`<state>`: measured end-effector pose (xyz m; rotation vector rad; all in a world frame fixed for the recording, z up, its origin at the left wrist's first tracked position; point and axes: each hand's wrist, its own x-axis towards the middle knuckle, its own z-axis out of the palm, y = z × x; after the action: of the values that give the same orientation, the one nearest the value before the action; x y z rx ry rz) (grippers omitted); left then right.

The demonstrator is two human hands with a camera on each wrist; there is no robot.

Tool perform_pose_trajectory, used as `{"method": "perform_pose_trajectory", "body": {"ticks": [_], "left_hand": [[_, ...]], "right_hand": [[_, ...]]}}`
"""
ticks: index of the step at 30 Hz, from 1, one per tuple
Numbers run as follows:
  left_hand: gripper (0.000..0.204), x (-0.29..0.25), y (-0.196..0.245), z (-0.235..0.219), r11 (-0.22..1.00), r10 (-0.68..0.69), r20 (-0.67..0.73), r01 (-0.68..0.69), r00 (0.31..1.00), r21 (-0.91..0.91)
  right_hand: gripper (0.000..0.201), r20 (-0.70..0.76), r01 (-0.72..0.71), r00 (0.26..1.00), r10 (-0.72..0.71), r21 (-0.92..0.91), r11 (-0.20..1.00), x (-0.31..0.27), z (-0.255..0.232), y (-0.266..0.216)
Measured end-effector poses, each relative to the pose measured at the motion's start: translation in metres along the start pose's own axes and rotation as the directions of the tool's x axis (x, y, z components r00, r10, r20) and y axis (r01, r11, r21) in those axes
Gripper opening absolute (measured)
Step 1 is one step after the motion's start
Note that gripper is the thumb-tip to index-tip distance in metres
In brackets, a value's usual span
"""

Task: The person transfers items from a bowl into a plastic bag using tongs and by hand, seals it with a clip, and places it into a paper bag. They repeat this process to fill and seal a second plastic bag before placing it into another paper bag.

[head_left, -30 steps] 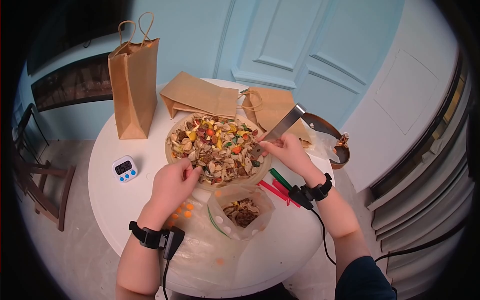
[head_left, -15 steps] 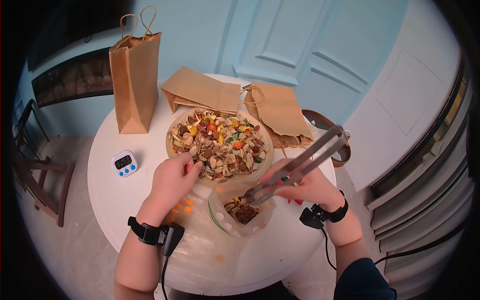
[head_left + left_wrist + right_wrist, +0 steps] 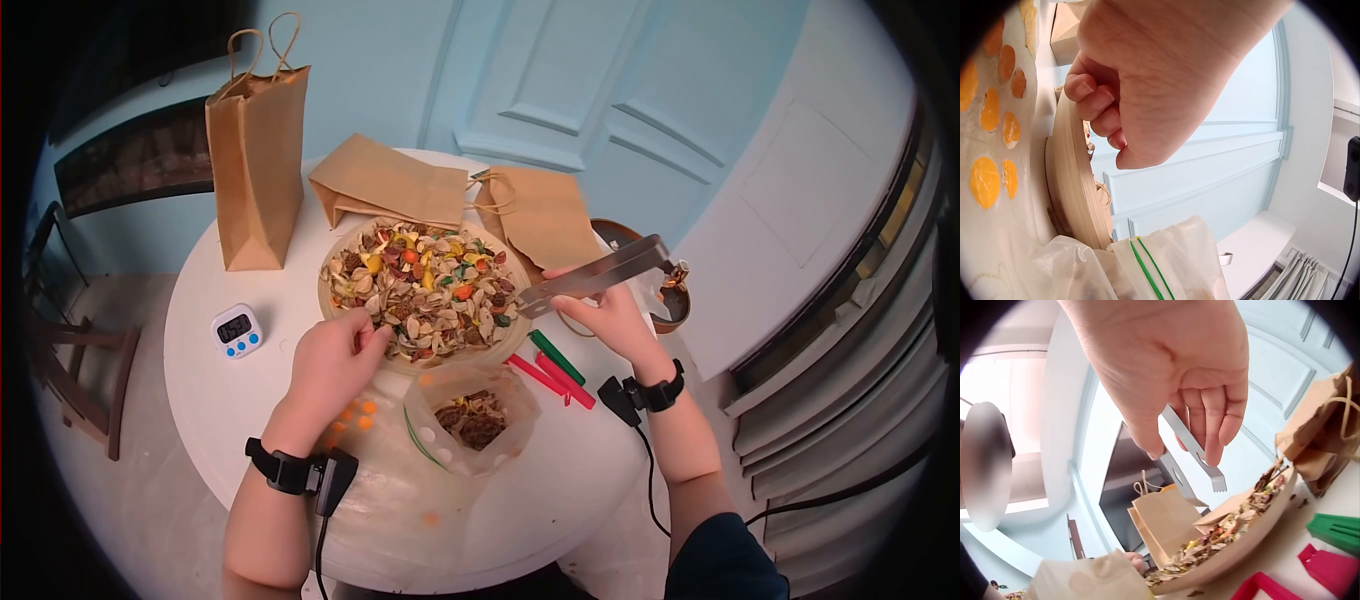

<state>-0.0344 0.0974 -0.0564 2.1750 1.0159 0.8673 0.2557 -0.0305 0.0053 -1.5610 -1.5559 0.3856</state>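
Two bare hands noted. Metal tongs [image 3: 610, 268] are held in the right hand [image 3: 612, 315], fingers clamped on the arms, thumb opposite; tips apart, above the right side of a round wooden basket [image 3: 1072, 181]. Dried petal mix [image 3: 420, 300] is heaped in the basket; some is also seen inside an open clear bag [image 3: 522, 415], set just beside it on the wearer's side. Left hand [image 3: 335, 370] is placed at the basket's near left rim, fingers curled together; rim contact cannot be told. One green clip [image 3: 557, 357] and two red clips [image 3: 537, 373] are laid right of the bag, on the white tabletop [image 3: 215, 400]. Timer [image 3: 236, 330] is stood at left.
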Motion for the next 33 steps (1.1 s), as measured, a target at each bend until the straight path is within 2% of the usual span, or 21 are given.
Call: {"method": "perform_pose_trajectory", "body": {"ticks": [4,7,11,14,16,24,29,31,33], "left_hand": [[0.031,0.0,-0.001,0.0,1.0,-0.001,0.002,0.001,1.0,-0.016],[0.031,0.0,-0.001,-0.001,1.0,0.0,0.003,0.0,1.0,-0.018],[0.031,0.0,-0.001,0.0,1.0,0.002,0.003,-0.002,1.0,-0.008],[0.031,0.0,-0.001,0.0,1.0,0.001,0.001,-0.001,1.0,-0.005],[0.031,0.0,-0.001,0.0,1.0,0.001,0.001,-0.001,1.0,-0.006],[0.03,0.0,-0.003,0.001,1.0,0.02,-0.012,-0.02,1.0,-0.003],[0.03,0.0,-0.002,0.0,1.0,0.014,-0.008,-0.014,1.0,-0.001],[0.03,0.001,-0.001,-0.001,1.0,0.017,-0.011,-0.017,1.0,0.003],[0.031,0.0,0.001,-0.002,0.999,-0.021,0.017,0.021,1.0,0.027]], "right_hand": [[0.032,0.08,-0.014,0.997,0.016,-0.024,1.0,0.002,0.003,0.019],[0.033,0.104,-0.046,0.994,0.042,0.036,0.998,0.003,0.005,0.024],[0.033,0.095,-0.021,0.995,0.023,-0.024,0.999,0.01,0.008,0.038],[0.031,0.094,-0.037,0.995,0.039,-0.02,0.999,0.014,0.011,0.04],[0.033,0.138,-0.078,0.988,0.07,0.048,0.996,0.016,0.013,0.04],[0.025,0.158,-0.101,0.982,0.102,-0.01,0.995,0.02,0.021,0.027],[0.023,0.154,-0.126,0.98,0.126,-0.011,0.992,0.024,0.021,0.035],[0.022,0.08,-0.135,0.989,0.12,0.219,0.966,0.026,0.022,0.041],[0.022,0.08,-0.159,0.986,0.144,0.248,0.955,0.028,0.017,0.034]]}}
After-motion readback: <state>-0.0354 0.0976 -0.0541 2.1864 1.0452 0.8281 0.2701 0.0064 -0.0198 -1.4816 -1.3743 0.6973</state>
